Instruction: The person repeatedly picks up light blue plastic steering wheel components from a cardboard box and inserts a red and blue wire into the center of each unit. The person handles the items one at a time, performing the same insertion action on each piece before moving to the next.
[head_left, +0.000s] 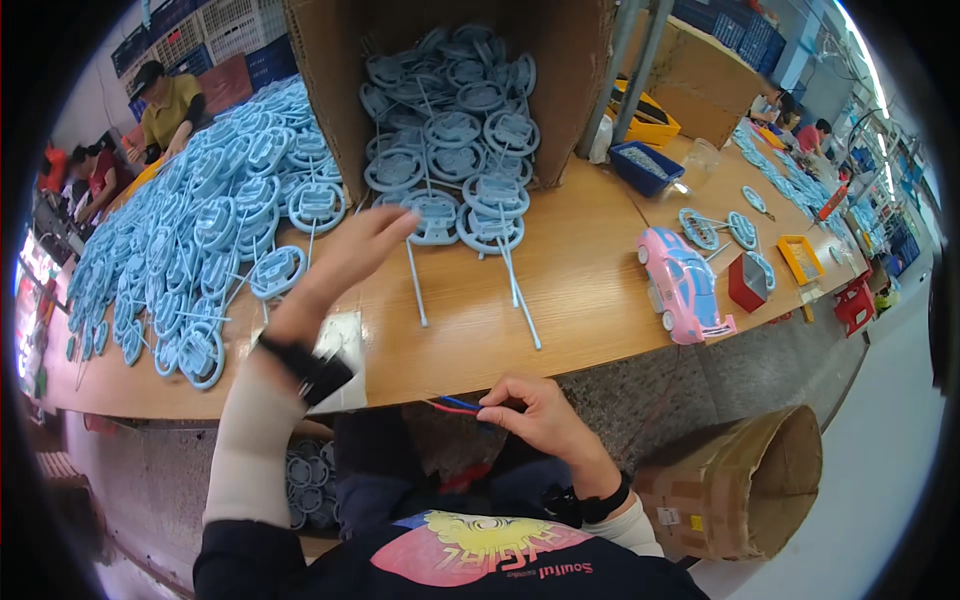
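My left hand (352, 252) is stretched out over the table with its fingers extended and nothing visible in them. Its fingertips come close to a light-blue toy steering wheel (436, 216) at the mouth of a cardboard box (335, 90); whether they touch, I cannot tell. Close to the table's front edge, my right hand (535, 405) pinches a slim red and blue piece (457, 405) between thumb and fingers. Its exact kind is too small to make out. Two more wheels with thin light-blue stalks (515, 295) lie in front of the box.
Heaped light-blue wheels (215, 215) cover the table's left. On the right stand a pink toy car (683, 285), a red box (748, 282), a yellow tray (800, 259) and a blue bin (645, 165). A cardboard drum (700, 490) stands below. Other people sit farther off.
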